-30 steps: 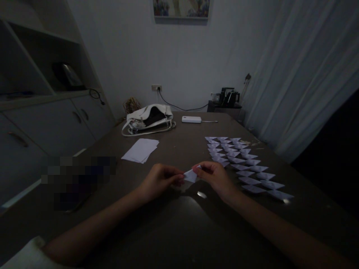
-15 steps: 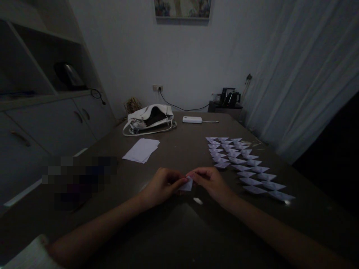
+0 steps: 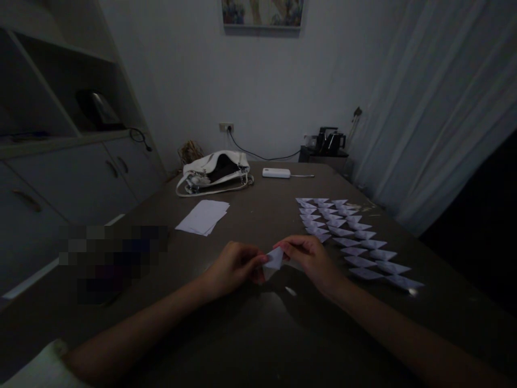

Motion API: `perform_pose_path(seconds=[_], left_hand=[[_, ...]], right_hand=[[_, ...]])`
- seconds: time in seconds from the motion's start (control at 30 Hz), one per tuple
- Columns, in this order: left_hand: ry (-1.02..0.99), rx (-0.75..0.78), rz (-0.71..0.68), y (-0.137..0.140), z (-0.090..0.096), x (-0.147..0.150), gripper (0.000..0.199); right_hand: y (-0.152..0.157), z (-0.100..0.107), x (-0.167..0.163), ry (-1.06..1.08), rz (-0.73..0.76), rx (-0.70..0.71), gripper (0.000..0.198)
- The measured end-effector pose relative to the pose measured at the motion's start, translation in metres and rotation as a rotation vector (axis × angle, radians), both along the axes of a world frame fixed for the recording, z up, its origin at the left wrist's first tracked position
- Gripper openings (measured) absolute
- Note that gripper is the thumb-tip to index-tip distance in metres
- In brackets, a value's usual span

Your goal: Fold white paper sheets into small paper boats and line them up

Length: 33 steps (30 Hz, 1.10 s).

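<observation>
A small piece of folded white paper [image 3: 274,260] is held between my hands above the dark table. My left hand [image 3: 238,268] pinches its left side, thumb on top and some fingers hidden beneath. At its upper right corner, the thumb and fingertips of my right hand [image 3: 309,260] grip the paper. Rows of folded paper boats [image 3: 341,231] stand to the right, beyond my right hand. Past my left hand lies a small stack of white paper sheets [image 3: 203,217].
Toward the table's far edge sit a white handbag [image 3: 216,170] and a white power bank [image 3: 276,173] with a short cable. A blurred-out patch [image 3: 113,264] covers something at the left. Black kettles [image 3: 332,141] stand on a low cabinet behind the table.
My right hand has moved slightly right and up, drawing the paper's corner out to a point. More of the folded paper shows between my hands.
</observation>
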State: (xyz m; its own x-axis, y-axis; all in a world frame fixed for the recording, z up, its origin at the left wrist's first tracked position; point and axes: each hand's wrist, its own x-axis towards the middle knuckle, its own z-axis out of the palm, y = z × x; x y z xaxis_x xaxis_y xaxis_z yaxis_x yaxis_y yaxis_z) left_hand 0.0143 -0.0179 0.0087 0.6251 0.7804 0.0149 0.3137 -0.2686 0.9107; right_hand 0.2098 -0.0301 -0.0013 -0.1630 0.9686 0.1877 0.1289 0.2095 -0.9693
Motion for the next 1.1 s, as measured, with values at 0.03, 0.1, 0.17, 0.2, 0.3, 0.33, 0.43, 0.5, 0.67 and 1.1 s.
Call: perform_pose_path(seconds=[0.03, 0.1, 0.17, 0.2, 0.3, 0.33, 0.43, 0.5, 0.67, 1.1], left_hand=[[0.0, -0.007, -0.005, 0.0, 0.0, 0.0, 0.038], [0.012, -0.013, -0.026, 0.001, 0.001, -0.001, 0.04], [0.018, -0.013, -0.037, 0.002, 0.001, -0.001, 0.042], [0.005, -0.024, -0.039, 0.003, 0.0, -0.001, 0.042], [-0.118, -0.155, -0.049, 0.004, -0.002, 0.001, 0.035], [-0.168, -0.226, -0.062, 0.005, -0.003, 0.001, 0.034], [-0.3, -0.407, -0.099, 0.005, -0.007, 0.002, 0.034], [-0.354, -0.452, -0.11, 0.005, -0.01, 0.002, 0.033], [-0.386, -0.448, -0.109, 0.007, -0.013, 0.001, 0.031], [-0.276, -0.213, 0.06, 0.007, -0.008, 0.004, 0.034]], right_hand=[[0.001, 0.0, 0.001, -0.004, -0.005, 0.007, 0.022], [0.002, -0.001, 0.002, -0.012, -0.012, 0.016, 0.022], [0.003, -0.002, 0.003, -0.024, 0.011, 0.026, 0.022], [0.003, -0.003, 0.003, -0.035, 0.035, 0.042, 0.022], [0.003, -0.005, 0.001, -0.059, 0.102, 0.147, 0.025], [0.003, -0.005, -0.001, -0.057, 0.112, 0.18, 0.027], [0.002, -0.007, -0.003, -0.025, 0.126, 0.203, 0.033], [0.002, -0.008, -0.004, 0.008, 0.156, 0.176, 0.035], [0.002, -0.008, -0.004, 0.054, 0.204, 0.11, 0.037], [-0.002, -0.01, -0.008, -0.027, 0.159, -0.008, 0.031]])
